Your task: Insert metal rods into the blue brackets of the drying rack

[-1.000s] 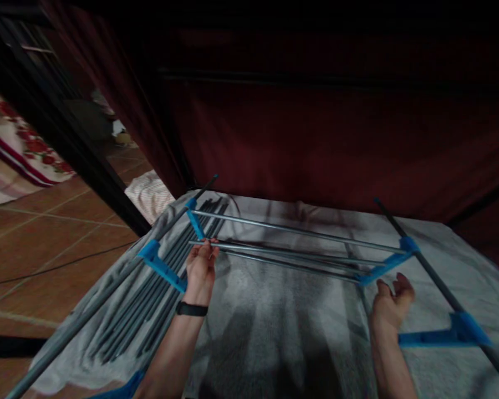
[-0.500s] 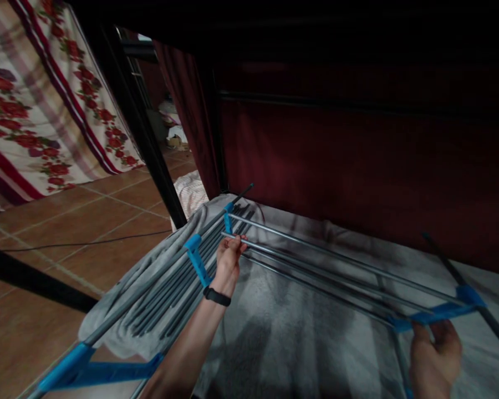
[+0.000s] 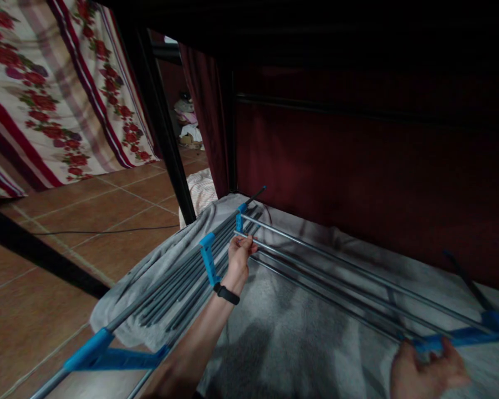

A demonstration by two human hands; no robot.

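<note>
My left hand [image 3: 241, 257], with a black band on its wrist, is closed around the left end of a grey metal rod [image 3: 307, 265]. Beside it stand two blue plastic brackets, a small far one [image 3: 239, 221] and a nearer one [image 3: 209, 260], both on a long grey side pole [image 3: 149, 291]. Several rods run from there to the right. At the lower right, my right hand [image 3: 426, 370] pinches the near edge of another blue bracket [image 3: 466, 339], where the rods' right ends meet it; its fingertips are slightly blurred.
Several loose grey rods [image 3: 187, 293] lie on a grey blanket [image 3: 291, 332] under the frame. A black metal post [image 3: 166, 122] rises at the left, with tiled floor [image 3: 45, 249] and a floral cloth [image 3: 66, 100] beyond. Dark red cloth [image 3: 336, 166] hangs behind.
The view has shifted, so the scene sits further right. My right hand has moved left along the bracket towards its inner end. My left hand keeps its hold on the rod.
</note>
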